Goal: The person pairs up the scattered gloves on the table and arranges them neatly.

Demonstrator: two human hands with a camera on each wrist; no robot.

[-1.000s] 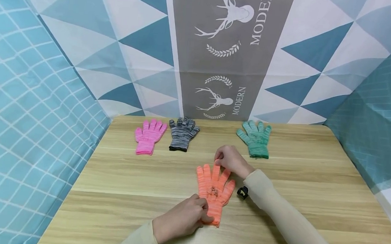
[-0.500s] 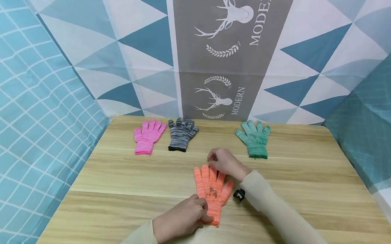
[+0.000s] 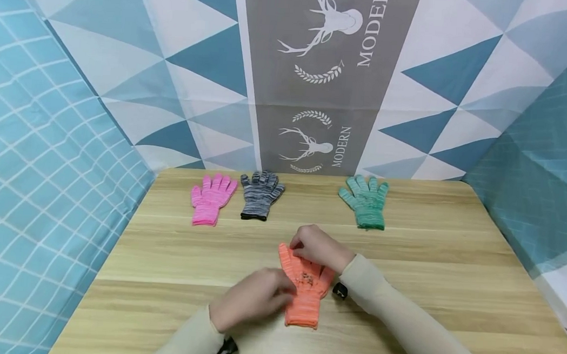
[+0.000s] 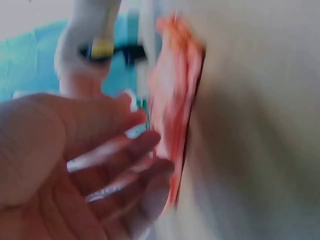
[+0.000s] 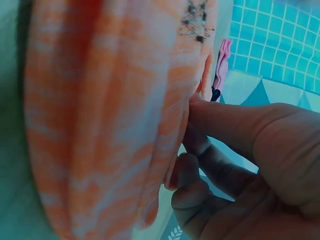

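An orange knit glove with dark specks on its palm lies on the wooden table, cuff towards me. My right hand is over its finger end and covers several glove fingers. The right wrist view shows thumb and fingers pinching the edge of the glove. At the glove's left side is my left hand, blurred. Its fingers are loosely bent with a gap to the thumb in the left wrist view, holding nothing, near the glove.
Along the back of the table lie a pink glove, a grey glove with a black cuff and a green glove. Patterned cloth walls enclose the back and sides.
My left hand has let go of the cuff and moved up and left. My right hand has shifted left and towards me, from one glove finger to over several of them.
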